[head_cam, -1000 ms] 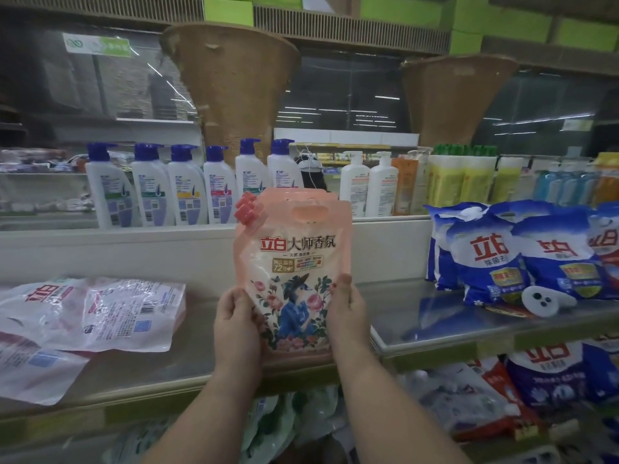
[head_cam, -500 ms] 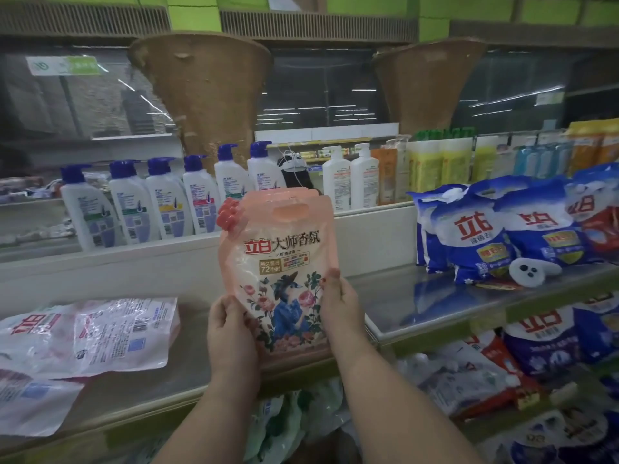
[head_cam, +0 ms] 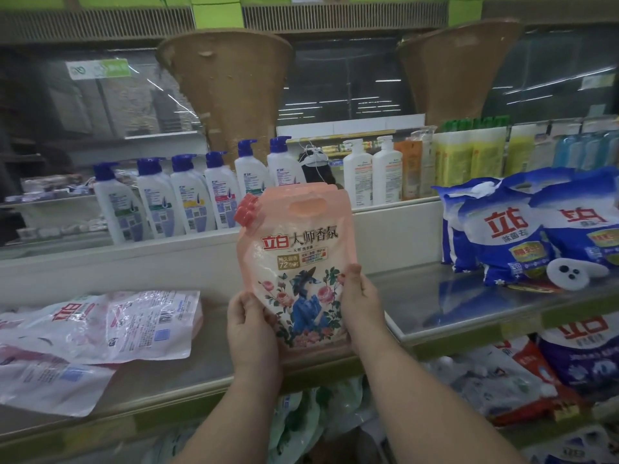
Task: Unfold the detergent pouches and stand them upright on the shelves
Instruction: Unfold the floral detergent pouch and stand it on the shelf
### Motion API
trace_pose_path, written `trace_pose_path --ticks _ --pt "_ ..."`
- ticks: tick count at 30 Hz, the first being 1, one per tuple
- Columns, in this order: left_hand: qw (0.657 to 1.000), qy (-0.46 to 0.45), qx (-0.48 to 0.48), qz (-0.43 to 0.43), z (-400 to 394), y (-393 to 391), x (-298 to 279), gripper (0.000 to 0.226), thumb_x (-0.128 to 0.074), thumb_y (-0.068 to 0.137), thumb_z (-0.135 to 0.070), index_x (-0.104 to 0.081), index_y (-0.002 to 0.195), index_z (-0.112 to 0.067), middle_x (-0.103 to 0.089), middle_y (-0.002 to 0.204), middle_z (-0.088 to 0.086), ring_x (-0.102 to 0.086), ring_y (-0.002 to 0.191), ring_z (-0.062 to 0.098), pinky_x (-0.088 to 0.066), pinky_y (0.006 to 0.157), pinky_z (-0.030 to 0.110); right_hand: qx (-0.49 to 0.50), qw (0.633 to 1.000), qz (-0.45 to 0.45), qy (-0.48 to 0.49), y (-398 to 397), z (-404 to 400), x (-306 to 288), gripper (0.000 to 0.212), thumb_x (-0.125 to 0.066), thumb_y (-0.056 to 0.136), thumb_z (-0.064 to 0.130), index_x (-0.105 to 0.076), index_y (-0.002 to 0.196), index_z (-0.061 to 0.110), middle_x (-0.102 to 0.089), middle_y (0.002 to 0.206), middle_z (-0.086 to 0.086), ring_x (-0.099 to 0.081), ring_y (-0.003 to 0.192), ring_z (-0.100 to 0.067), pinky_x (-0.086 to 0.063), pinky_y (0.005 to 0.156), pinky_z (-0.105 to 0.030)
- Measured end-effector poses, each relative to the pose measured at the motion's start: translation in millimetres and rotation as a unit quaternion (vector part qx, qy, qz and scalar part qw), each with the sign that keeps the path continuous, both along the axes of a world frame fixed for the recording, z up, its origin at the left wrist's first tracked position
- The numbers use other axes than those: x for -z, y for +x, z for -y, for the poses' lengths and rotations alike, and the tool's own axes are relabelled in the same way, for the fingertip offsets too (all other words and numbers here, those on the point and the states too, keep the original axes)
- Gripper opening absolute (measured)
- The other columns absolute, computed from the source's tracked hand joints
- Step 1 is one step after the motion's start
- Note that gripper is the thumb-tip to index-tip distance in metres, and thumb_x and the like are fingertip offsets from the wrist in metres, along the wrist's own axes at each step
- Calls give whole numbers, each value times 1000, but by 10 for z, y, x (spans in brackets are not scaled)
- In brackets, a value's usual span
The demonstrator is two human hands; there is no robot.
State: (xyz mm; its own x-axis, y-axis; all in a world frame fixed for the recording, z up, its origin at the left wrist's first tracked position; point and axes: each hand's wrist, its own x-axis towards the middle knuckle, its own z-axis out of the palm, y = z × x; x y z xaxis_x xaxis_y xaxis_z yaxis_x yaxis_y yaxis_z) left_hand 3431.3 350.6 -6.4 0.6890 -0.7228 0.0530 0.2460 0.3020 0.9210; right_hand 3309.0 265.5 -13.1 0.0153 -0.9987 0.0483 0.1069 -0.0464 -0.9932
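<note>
Hands grip a pink pouch upright at the shelf's front edge: left hand and right hand pinching its lower sides.

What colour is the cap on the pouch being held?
Red cap, on the pink pouch; head view.

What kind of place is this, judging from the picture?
Most likely a shop aisle for household goods: a row of pump bottles along the back, blue detergent bags stacked on a metal shelf, more packs below.
</note>
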Motion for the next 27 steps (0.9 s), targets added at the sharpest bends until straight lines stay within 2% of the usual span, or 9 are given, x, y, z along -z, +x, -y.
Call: trace_pose_path --ticks 3,6,10,14,19,21,24,25,27 --pt "1000 4 2 -7 35 13 11 26 -46 110 -41 -63 99 -24 -77 100 9 -75 99 38 -61 88 61 -16 1000 7 5 -21 1 -43 63 -30 82 86 -65 99 36 -77 96 7 -72 91 -19 -59 73 -36" --pt "1000 12 9 -9 60 20 15 28 -44 111 -40 -65 97 -28 -78 94 4 -79 91 28 -64 82 55 -23 1000 6 2 -41 4 -43 61 -30 89 82 -66 101 34 -77 89 10 -73 84 -15 -56 63 -31" --pt "1000 26 -4 -10 69 22 -14 27 -46 110 -36 -66 95 -24 -77 97 12 -78 93 33 -60 87 64 -21 1000 10 11 -22 67 4 72 -30 85 86 -71 109 31 -80 90 6 -76 89 -21 -61 71 -36" --pt "999 32 -10 -26 99 23 -33 23 -48 109 -29 -65 101 -15 -75 101 18 -77 94 36 -60 89 62 -11 1000 22 3 24 107 32 69 -31 86 83 -70 107 31 -80 91 7 -75 88 -19 -58 67 -32" --pt "999 44 -23 -19 101 22 -49 22 -52 107 -28 -69 103 -16 -78 99 13 -78 94 32 -61 89 60 -27 999 40 -8 31 139 31 57 -32 92 79 -66 102 34 -76 95 7 -72 87 -17 -55 65 -31" --pt "998 51 -21 -11 101 21 -66 22 -51 107 -28 -69 103 -15 -78 98 11 -79 90 28 -64 85 53 -34 998 51 -14 20 153 58 52 -34 98 76 -65 106 35 -77 96 5 -75 87 -19 -61 65 -35" --pt "998 54 -18 -1 89 55 -70 21 -51 106 -21 -68 102 -10 -77 91 10 -79 80 22 -64 67 36 -3 997 53 -52 17 129 71 42 -39 105 67 -61 104 31 -74 101 -2 -73 91 -25 -63 77 -46" --pt "998 54 -15 1 78 71 -76 21 -51 106 -19 -68 102 -9 -77 90 10 -79 80 22 -63 66 36 13 997 47 -67 18 115 72 39 -41 106 62 -59 103 29 -72 100 -3 -70 89 -27 -59 77 -46" --pt "999 53 -6 2 61 108 -76 24 -49 106 -22 -71 102 -11 -78 94 11 -79 84 24 -63 74 43 38 995 39 -88 28 82 69 29 -45 108 55 -55 102 29 -69 99 -4 -69 86 -32 -60 75 -54"
